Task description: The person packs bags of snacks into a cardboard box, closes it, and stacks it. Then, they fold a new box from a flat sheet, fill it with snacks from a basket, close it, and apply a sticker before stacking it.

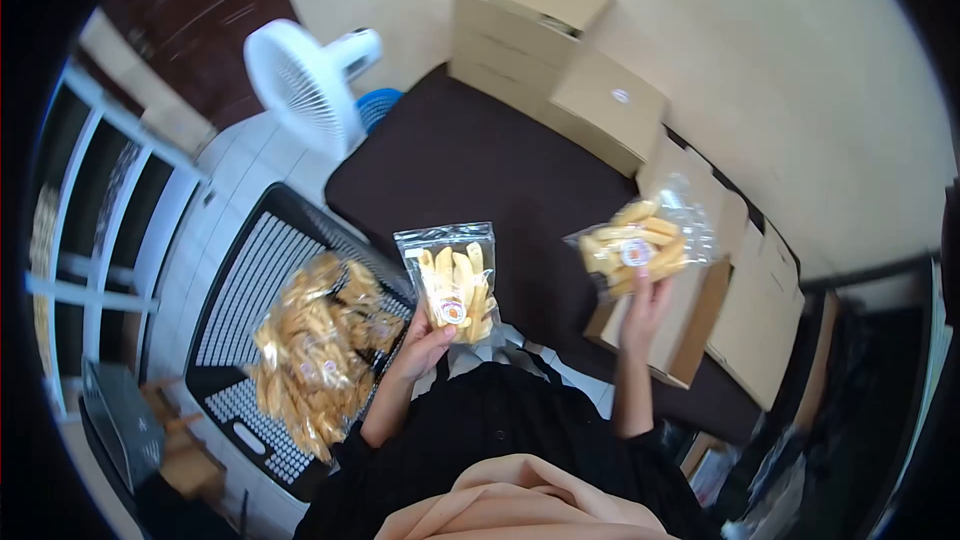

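Observation:
My left hand (428, 344) grips the lower left side of a clear zip bag of yellow stick-shaped snacks (465, 275), held upright with a round label facing me. My right hand (646, 308) holds a second bag of the same snacks (610, 245), tilted, above an open cardboard box (690, 335). Its fingers are partly hidden behind the bag. To the left of my left hand, a black plastic basket (225, 370) holds a heap of similar snack bags (315, 355).
Closed cardboard boxes (510, 35) are stacked at the back of the dark brown table (440, 160). Flattened-looking cardboard (765, 310) lies right of the open box. A white fan (300, 85) and a blue basket (377, 105) stand beyond the table's left end.

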The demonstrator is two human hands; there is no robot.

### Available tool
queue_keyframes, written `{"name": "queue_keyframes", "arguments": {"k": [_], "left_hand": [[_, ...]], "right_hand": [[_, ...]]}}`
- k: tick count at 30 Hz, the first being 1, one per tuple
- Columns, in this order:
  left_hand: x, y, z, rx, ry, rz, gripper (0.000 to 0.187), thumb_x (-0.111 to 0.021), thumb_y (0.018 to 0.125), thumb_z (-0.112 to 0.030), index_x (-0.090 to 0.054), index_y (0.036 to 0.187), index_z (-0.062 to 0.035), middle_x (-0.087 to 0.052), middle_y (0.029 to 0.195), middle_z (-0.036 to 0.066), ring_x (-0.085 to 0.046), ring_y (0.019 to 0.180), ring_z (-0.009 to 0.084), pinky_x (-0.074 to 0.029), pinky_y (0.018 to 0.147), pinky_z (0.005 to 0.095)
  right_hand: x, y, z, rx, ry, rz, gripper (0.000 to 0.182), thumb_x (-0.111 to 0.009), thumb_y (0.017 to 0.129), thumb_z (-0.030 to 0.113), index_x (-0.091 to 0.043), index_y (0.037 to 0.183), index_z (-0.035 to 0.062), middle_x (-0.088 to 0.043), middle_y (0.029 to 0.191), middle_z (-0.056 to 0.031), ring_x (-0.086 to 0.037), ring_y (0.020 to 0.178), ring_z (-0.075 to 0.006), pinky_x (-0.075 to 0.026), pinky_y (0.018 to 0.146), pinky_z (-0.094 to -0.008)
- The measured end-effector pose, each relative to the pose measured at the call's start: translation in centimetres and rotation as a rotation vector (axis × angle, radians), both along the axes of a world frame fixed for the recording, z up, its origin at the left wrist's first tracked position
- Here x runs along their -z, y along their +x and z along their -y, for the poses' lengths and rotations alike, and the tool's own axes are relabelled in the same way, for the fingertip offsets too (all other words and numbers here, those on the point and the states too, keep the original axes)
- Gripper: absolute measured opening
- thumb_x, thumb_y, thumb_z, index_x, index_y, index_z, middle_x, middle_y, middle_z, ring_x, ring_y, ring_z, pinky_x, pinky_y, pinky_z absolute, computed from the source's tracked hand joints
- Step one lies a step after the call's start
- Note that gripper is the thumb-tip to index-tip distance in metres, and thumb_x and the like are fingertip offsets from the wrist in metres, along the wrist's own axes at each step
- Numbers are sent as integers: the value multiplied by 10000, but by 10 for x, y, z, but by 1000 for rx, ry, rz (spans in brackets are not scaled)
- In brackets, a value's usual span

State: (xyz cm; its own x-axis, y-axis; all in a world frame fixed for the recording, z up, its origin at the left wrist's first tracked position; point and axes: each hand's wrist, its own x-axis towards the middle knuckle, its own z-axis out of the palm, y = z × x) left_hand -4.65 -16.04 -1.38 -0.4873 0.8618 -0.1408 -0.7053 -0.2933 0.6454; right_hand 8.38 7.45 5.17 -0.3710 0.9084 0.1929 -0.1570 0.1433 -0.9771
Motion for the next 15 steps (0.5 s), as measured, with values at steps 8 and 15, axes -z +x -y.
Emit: {"name": "queue_keyframes", "arguments": {"k": [8, 15], "left_hand": [[-2, 32, -75, 100, -129, 24, 601, -506, 816, -34, -236, 1353, -39, -418, 1293, 122, -442, 1190, 222, -373, 988, 368], [-2, 46, -95, 13, -217, 3, 565, -466, 856, -118, -219, 1357, -31, -395, 1316, 158, -428, 1206, 270, -364, 1000, 416]], "right_hand": [[67, 141, -88, 2, -174, 653, 518, -576, 850, 114, -325, 1272, -51, -621, 884, -124, -604, 762, -143, -476, 626, -253], [111, 130, -90, -301, -201, 723, 431, -637, 811, 163, -441, 1143, -29, -606, 867, -97, -589, 728, -136, -478, 645, -252]]}}
